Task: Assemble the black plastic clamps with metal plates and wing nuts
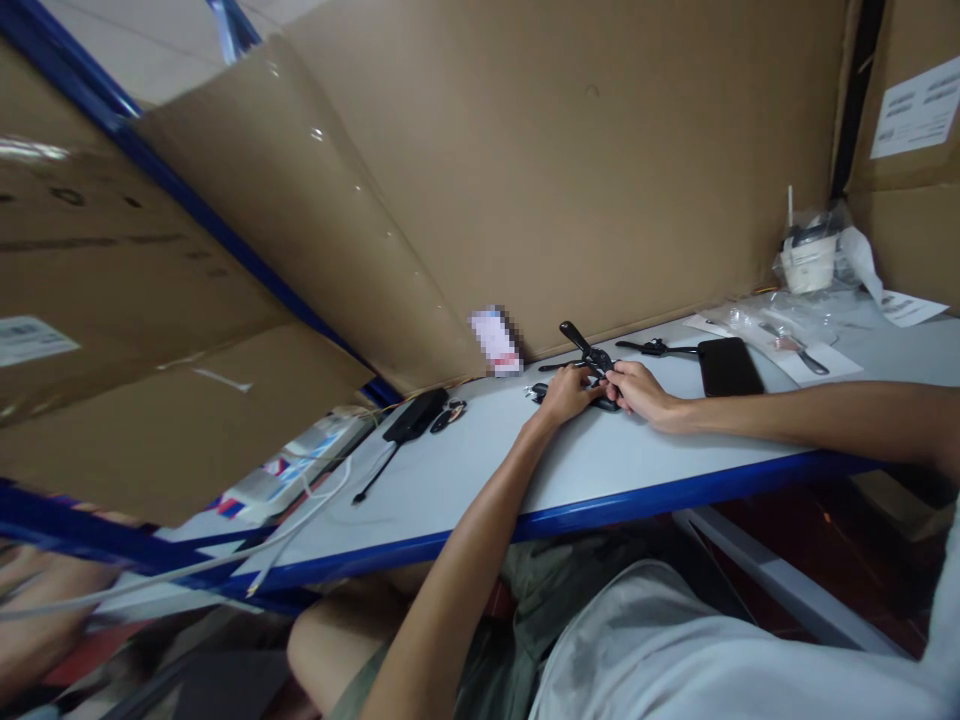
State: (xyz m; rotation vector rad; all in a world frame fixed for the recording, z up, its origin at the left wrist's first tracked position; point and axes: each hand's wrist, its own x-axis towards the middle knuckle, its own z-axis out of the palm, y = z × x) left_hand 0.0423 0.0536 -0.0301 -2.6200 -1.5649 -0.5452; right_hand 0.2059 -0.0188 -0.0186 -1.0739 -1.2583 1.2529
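Both my hands are close together at the back of the grey shelf top. Between them is a small black device [598,360] with a round body and a paddle-shaped arm sticking up to the left; its exact kind is unclear. My left hand [568,393] has its fingers bent round the device's lower left side. From the right, my right hand [634,390] pinches it between thumb and fingers. More black parts lie under and beside my left hand, partly hidden. To the right rests a black slab [729,366], perhaps a phone, beside a thin black jointed piece [652,347].
A cardboard wall [570,180] closes off the back. Left lie a black box with a short cable [416,415], a key fob [448,415] and a power strip [300,470]. Right stand a bagged cup [810,262] and a spoon [812,362]. Another person's arm [45,600] shows lower left.
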